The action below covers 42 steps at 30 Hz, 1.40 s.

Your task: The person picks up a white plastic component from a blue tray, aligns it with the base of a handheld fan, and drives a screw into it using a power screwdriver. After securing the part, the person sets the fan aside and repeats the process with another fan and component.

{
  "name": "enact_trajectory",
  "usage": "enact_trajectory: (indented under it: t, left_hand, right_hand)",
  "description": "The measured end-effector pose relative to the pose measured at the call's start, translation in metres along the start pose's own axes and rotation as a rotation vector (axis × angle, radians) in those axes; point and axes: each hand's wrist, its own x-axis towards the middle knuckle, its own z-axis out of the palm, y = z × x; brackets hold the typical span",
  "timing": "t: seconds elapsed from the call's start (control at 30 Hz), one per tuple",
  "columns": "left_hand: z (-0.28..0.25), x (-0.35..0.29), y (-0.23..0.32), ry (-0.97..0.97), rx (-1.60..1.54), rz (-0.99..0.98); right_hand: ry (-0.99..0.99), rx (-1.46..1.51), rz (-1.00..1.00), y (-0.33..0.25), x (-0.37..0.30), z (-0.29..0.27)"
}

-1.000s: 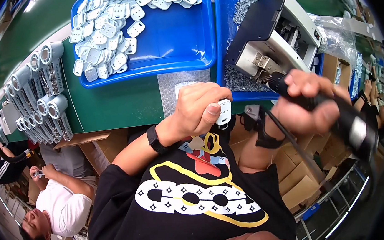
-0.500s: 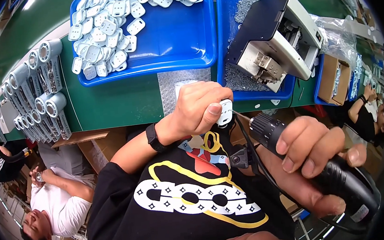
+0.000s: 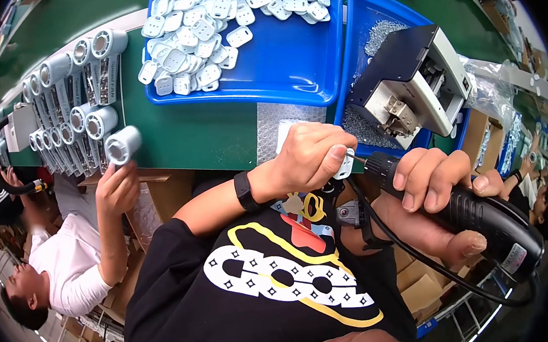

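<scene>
My left hand pinches a small white plate with holes between thumb and fingers, just past the bench's front edge. Wrapped round a black electric screwdriver is my right hand. The screwdriver's bit points left and meets the plate, or nearly so; exactly where its tip sits is too small to tell. A black cable runs from the tool in front of my body. Beyond my left hand, a blue tray holds a heap of similar white plates.
A screw-feeder machine stands in a second blue tray among loose screws. Rows of pale round-headed housings stand at left, where a co-worker's hand holds another housing. A cardboard box is at right.
The whole view has shifted, so the bench things appear further right. The co-worker's hand has come up to the bench edge with a housing. My hands keep the plate and screwdriver together.
</scene>
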Motion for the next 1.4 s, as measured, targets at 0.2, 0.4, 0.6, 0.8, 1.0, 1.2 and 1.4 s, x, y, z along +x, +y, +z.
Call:
enact_trajectory:
  t: [0.2,0.4,0.6,0.8,1.0,1.2,1.4]
  left_hand:
    - [-0.049,0.018,0.037,-0.294,0.198,0.019]
    - [-0.182,0.147,-0.039,-0.070,0.974,0.211]
    - [-0.303,0.225,-0.117,-0.600,1.511,-0.178]
    - [-0.310,0.140,-0.011,0.232,0.930,-0.013]
    - [-0.263,-0.083,0.079,0.666,1.266,-0.445]
    - [-0.242,-0.179,0.071,0.502,1.590,-0.572]
    - [-0.217,-0.121,0.084,0.557,0.374,-0.237]
  right_hand:
    - [0.141,-0.037,0.036,-0.004,-0.004,0.008]
    - [-0.020,-0.661,0.389,0.050,0.010,0.032]
    - [-0.784,-1.329,0.091,0.178,0.033,0.044]
    - [-0.935,-1.406,0.067,0.212,0.028,0.047]
    - [-0.662,-1.295,0.054,0.180,0.039,0.052]
    - [-0.445,-0.632,0.501,0.111,0.025,0.052]
    - [-0.305,-0.292,0.795,0.057,-0.010,0.039]
